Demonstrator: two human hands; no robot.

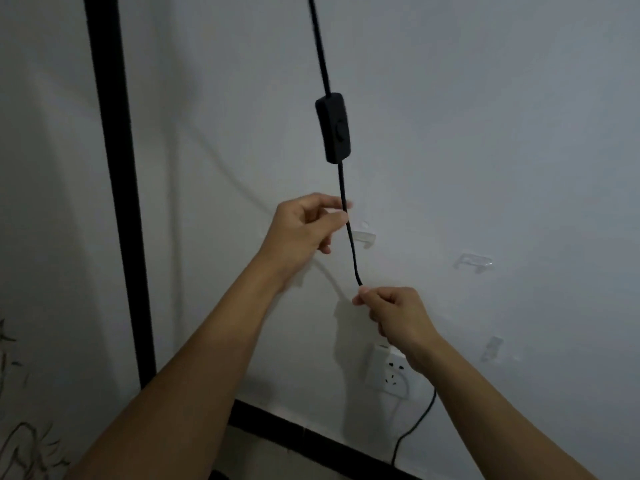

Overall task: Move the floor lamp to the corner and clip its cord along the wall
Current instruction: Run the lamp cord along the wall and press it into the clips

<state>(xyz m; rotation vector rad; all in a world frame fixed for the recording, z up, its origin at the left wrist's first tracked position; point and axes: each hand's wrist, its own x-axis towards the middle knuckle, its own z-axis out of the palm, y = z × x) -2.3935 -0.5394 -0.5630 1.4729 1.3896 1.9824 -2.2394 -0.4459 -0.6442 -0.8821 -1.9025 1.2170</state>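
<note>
Between two hands (346, 261), one cord (352, 251).

**Dim, grey, soft-edged view**

The light is low and cool, leaving the wall (485, 133) a flat blue-grey. Faint, diffuse shadows of the forearms and the cord (350, 237) fall leftward across it. No glare anywhere. The left hand (304, 225) shows slight motion blur at its fingertips. Wide-angle distortion tilts the black vertical strip (117, 188) at the left edge.
</note>
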